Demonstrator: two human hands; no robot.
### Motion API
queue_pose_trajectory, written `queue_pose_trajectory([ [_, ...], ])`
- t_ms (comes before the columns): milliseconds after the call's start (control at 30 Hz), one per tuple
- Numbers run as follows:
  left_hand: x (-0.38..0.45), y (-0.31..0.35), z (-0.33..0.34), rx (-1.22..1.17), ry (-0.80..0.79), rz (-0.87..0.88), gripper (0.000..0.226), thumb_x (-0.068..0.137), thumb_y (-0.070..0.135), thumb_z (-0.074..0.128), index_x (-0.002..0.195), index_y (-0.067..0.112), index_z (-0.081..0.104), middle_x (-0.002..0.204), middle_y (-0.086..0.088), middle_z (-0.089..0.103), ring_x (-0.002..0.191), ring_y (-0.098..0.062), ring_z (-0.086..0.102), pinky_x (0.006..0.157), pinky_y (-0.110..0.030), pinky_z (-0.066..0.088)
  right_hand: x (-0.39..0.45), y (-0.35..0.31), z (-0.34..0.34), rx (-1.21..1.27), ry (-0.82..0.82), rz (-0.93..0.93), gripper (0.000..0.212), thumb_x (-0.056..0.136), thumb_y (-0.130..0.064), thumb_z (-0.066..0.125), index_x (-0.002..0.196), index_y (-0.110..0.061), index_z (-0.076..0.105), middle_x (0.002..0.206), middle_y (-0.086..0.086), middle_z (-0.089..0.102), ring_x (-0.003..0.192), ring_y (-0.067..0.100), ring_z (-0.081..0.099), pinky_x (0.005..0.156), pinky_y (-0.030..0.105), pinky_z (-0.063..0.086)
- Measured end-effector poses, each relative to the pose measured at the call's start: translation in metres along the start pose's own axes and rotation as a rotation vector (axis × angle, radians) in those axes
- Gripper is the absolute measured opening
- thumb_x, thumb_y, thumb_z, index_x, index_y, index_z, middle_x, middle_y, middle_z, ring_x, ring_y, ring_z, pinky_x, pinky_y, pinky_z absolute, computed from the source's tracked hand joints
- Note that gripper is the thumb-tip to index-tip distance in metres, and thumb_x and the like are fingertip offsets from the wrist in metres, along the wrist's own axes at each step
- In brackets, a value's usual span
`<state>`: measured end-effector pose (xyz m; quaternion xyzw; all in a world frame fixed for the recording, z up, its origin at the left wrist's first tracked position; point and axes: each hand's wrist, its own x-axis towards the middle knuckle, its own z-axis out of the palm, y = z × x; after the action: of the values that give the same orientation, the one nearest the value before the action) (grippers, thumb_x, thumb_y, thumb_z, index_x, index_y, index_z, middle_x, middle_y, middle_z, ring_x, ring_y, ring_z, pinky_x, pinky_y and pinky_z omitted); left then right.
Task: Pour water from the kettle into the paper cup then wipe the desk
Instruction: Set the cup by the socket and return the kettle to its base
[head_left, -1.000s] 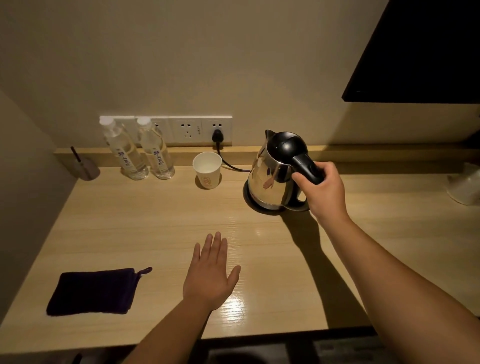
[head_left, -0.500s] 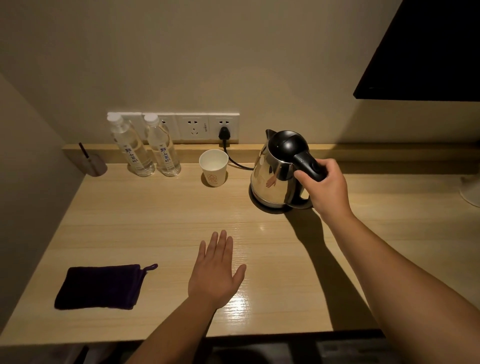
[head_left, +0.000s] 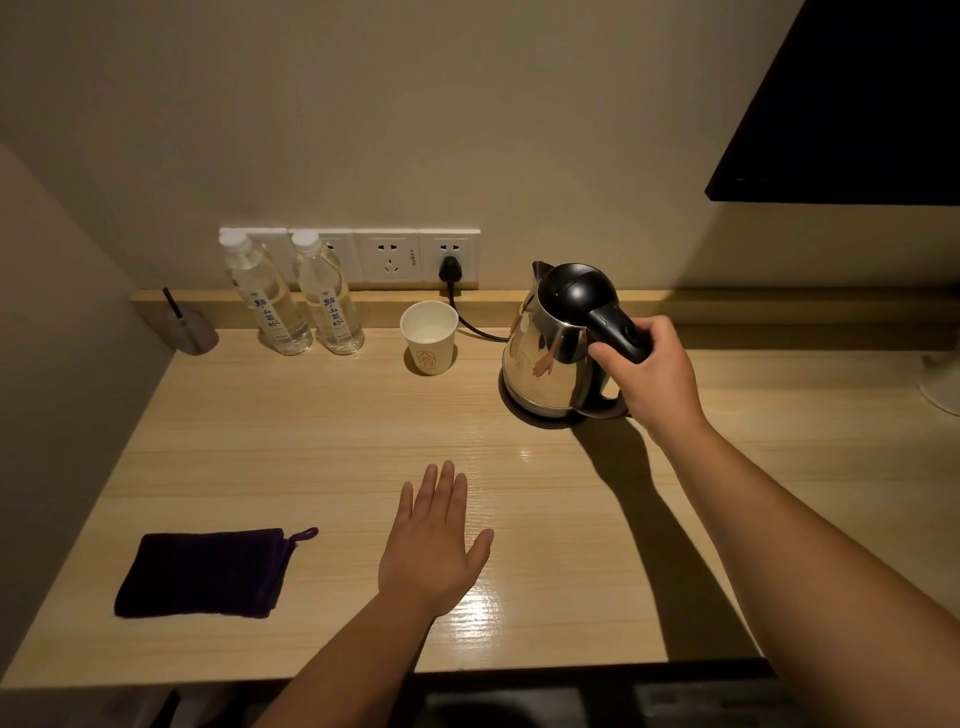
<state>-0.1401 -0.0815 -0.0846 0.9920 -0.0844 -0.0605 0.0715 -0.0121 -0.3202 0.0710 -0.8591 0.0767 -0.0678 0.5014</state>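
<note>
- Little has moved since the earlier frames: the view has shifted slightly, while the kettle (head_left: 558, 343), both hands and the paper cup (head_left: 429, 336) hold the same arrangement as a second ago.
- Right hand (head_left: 655, 371): wrapped around the kettle's black handle (head_left: 618, 332), fingers curled under it. The grip appears set for a lift.
- Kettle: upright, resting on its dark base (head_left: 540, 415) at the back right of the desk (head_left: 519, 519). Spout faces left, toward the cup, which favours a short carry and tilt.
- Paper cup: upright on the desk, left of the kettle and apart from it, mouth open. Whether it holds any water cannot be determined. A black cord (head_left: 478, 331) runs behind it from a plug (head_left: 449, 267) in the wall socket strip (head_left: 395, 254).
- Left hand (head_left: 434, 545): flat, palm down, fingers extended and close together, thumb out, holding nothing. It lies near the front centre of the desk, well clear of the pour path; whether it presses the surface cannot be told.
- Dark cloth (head_left: 205, 571): folded flat at the front left, untouched, just left of the left hand, in position for the wiping step.
- Two water bottles (head_left: 293, 299) stand capped against the back wall, left of the cup.
- Assessment: pouring not yet begun; the step in hand is the lift. Risk noted: the cup is light and the cord lies close behind it.
</note>
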Motion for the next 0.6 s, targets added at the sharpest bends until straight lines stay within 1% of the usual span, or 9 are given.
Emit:
queue_pose_trajectory([
  [100, 0.000, 0.000, 0.000, -0.001, -0.015, -0.001, 0.078, 0.092, 0.064, 0.005, 0.150, 0.012, 0.006, 0.158, -0.006, -0.003, 0.145, -0.024, -0.012, 0.114, -0.044, -0.008, 0.000, 0.000, 0.000, -0.009, -0.005, -0.002, 0.043, 0.083, -0.032, 0.071, 0.117, -0.022, 0.048, 0.098, -0.013, 0.055, 0.092, 0.010, 0.057, 0.068, 0.023, 0.049],
  [200, 0.000, 0.000, -0.002, -0.001, -0.027, -0.007, 0.077, 0.093, 0.063, 0.006, 0.151, 0.012, 0.004, 0.158, -0.007, -0.005, 0.145, -0.022, -0.013, 0.114, -0.044, -0.008, 0.000, -0.001, -0.001, -0.032, -0.016, -0.011, 0.048, 0.083, -0.032, 0.071, 0.122, -0.020, 0.047, 0.108, -0.006, 0.057, 0.099, 0.015, 0.058, 0.069, 0.022, 0.050],
  [300, 0.000, 0.002, -0.006, -0.009, -0.072, -0.007, 0.081, 0.089, 0.064, -0.004, 0.151, 0.013, -0.003, 0.158, -0.005, -0.013, 0.143, -0.021, -0.021, 0.113, -0.043, -0.014, -0.001, -0.003, -0.003, -0.096, -0.053, -0.048, 0.061, 0.083, -0.036, 0.071, 0.134, -0.022, 0.041, 0.123, -0.002, 0.055, 0.112, 0.019, 0.055, 0.081, 0.028, 0.049],
  [367, 0.000, 0.003, -0.011, -0.007, -0.101, -0.008, 0.085, 0.084, 0.065, -0.008, 0.151, 0.013, -0.005, 0.157, -0.005, -0.016, 0.141, -0.021, -0.024, 0.113, -0.042, -0.016, -0.003, -0.004, -0.006, -0.193, -0.058, -0.094, 0.071, 0.083, -0.039, 0.069, 0.142, -0.021, 0.033, 0.137, 0.002, 0.047, 0.122, 0.019, 0.047, 0.090, 0.033, 0.045],
  [433, 0.001, 0.004, -0.016, 0.001, -0.131, -0.014, 0.086, 0.082, 0.065, -0.009, 0.151, 0.013, -0.006, 0.157, -0.006, -0.017, 0.141, -0.020, -0.025, 0.113, -0.041, -0.018, -0.008, -0.005, -0.010, -0.320, -0.039, -0.180, 0.075, 0.084, -0.043, 0.066, 0.145, -0.019, 0.029, 0.143, 0.004, 0.040, 0.129, 0.021, 0.040, 0.100, 0.038, 0.040],
  [533, 0.004, 0.005, -0.021, 0.038, -0.180, -0.022, 0.084, 0.087, 0.066, -0.004, 0.151, 0.012, -0.006, 0.159, -0.007, -0.015, 0.143, -0.022, -0.020, 0.114, -0.042, -0.014, -0.019, -0.010, -0.016, -0.547, -0.016, -0.389, 0.072, 0.086, -0.047, 0.060, 0.144, -0.017, 0.031, 0.148, 0.006, 0.037, 0.137, 0.024, 0.030, 0.111, 0.044, 0.029],
  [600, 0.005, 0.006, -0.027, 0.043, -0.194, -0.031, 0.084, 0.088, 0.067, -0.002, 0.151, 0.012, -0.006, 0.159, -0.007, -0.014, 0.144, -0.022, -0.019, 0.115, -0.042, -0.012, -0.031, -0.015, -0.016, -0.704, -0.026, -0.531, 0.071, 0.087, -0.048, 0.058, 0.144, -0.015, 0.034, 0.152, 0.008, 0.033, 0.142, 0.027, 0.023, 0.116, 0.046, 0.019],
])
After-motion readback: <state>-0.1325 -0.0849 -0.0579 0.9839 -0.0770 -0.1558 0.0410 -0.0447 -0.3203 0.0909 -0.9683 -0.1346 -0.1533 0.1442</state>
